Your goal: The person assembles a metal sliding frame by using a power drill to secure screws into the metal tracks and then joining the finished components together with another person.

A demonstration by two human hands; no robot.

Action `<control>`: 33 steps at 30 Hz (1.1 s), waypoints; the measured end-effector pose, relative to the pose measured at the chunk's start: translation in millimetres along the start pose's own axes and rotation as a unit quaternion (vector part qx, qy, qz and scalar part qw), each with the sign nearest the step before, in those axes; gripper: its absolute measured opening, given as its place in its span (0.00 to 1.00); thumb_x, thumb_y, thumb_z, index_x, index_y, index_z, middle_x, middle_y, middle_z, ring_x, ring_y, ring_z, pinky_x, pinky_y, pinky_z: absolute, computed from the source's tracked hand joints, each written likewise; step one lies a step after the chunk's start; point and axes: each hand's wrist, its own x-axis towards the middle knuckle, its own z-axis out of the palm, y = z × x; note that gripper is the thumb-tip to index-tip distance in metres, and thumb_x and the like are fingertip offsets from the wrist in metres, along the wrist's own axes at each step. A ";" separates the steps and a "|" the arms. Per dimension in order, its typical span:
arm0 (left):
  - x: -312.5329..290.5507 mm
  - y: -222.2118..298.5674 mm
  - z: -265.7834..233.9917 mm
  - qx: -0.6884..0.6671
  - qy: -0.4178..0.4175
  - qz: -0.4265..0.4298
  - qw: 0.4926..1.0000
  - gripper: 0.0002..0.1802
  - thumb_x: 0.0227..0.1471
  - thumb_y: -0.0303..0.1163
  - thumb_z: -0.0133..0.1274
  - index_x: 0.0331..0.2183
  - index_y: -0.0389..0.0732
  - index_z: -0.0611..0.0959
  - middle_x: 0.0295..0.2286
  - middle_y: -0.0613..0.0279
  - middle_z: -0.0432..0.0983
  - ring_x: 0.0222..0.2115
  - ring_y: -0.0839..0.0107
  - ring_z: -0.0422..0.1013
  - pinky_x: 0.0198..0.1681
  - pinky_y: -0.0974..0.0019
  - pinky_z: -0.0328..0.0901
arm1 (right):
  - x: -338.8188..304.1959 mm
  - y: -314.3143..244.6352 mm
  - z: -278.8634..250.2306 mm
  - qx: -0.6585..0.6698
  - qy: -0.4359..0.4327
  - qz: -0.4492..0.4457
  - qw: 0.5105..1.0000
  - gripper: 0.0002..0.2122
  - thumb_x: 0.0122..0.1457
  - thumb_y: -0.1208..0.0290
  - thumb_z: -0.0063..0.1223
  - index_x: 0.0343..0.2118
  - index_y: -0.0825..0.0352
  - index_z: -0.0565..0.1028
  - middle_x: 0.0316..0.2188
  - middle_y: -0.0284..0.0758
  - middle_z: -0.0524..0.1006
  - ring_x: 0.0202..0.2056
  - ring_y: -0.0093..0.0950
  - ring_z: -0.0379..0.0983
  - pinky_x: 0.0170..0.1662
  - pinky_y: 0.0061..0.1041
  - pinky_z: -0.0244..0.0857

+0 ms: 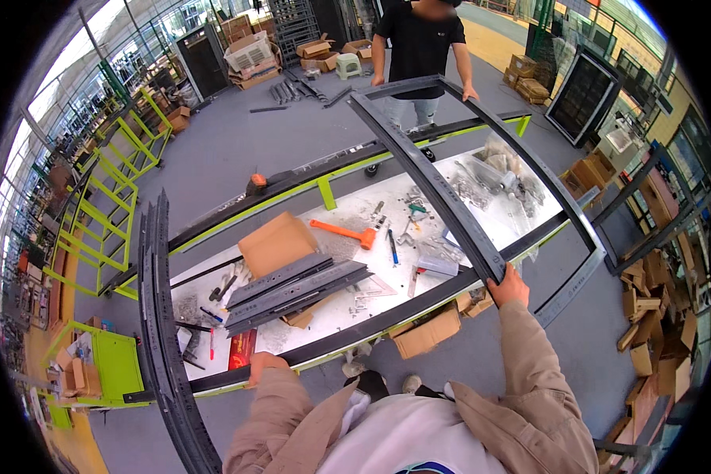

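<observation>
A dark grey metal window frame (442, 195) with a crossbar spans the right half of the workbench (292, 324). My right hand (511, 286) grips its near end, fingers wrapped round the profile. Across the bench, a co-worker (421, 47) holds the far end with both hands. My left hand (266, 368) is curled at the black front rail (332, 347) of the bench; its fingers are partly hidden, so what they close on is unclear. Close to it lie a red card or booklet (242, 349) and a stack of grey metal profiles (292, 292).
An orange mallet (347, 234), a cardboard piece (282, 245) and small tools lie on the bench. Long profiles (159, 316) cross its left end. A plastic bag of parts (502, 162) lies far right. Green racks (103, 213) stand left; cardboard boxes (663, 316) line the right side.
</observation>
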 end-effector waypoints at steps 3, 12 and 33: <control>-31.0 30.0 -40.0 -0.050 0.033 -0.044 0.997 0.13 0.55 0.33 0.54 0.38 0.36 0.88 0.38 0.43 0.84 0.43 0.48 0.81 0.47 0.52 0.73 | 4.1 16.6 1.5 0.005 0.008 0.008 1.000 0.35 0.54 0.50 0.63 0.62 0.61 0.67 0.53 0.44 0.77 0.52 0.44 0.76 0.54 0.42 0.71; 19.5 -15.5 22.2 0.006 0.052 0.042 0.998 0.15 0.54 0.31 0.51 0.35 0.32 0.88 0.36 0.43 0.84 0.43 0.51 0.81 0.46 0.56 0.73 | 4.0 -1.0 1.5 0.004 0.012 -0.007 1.000 0.33 0.54 0.51 0.64 0.60 0.61 0.68 0.53 0.44 0.77 0.52 0.44 0.76 0.54 0.42 0.71; -12.2 10.7 -16.7 0.011 0.014 -0.027 0.999 0.13 0.57 0.34 0.54 0.39 0.37 0.87 0.41 0.41 0.83 0.46 0.46 0.79 0.49 0.51 0.73 | 5.0 -3.4 -3.0 0.019 -0.006 0.008 1.000 0.33 0.54 0.53 0.64 0.61 0.62 0.68 0.54 0.43 0.76 0.53 0.43 0.75 0.55 0.41 0.71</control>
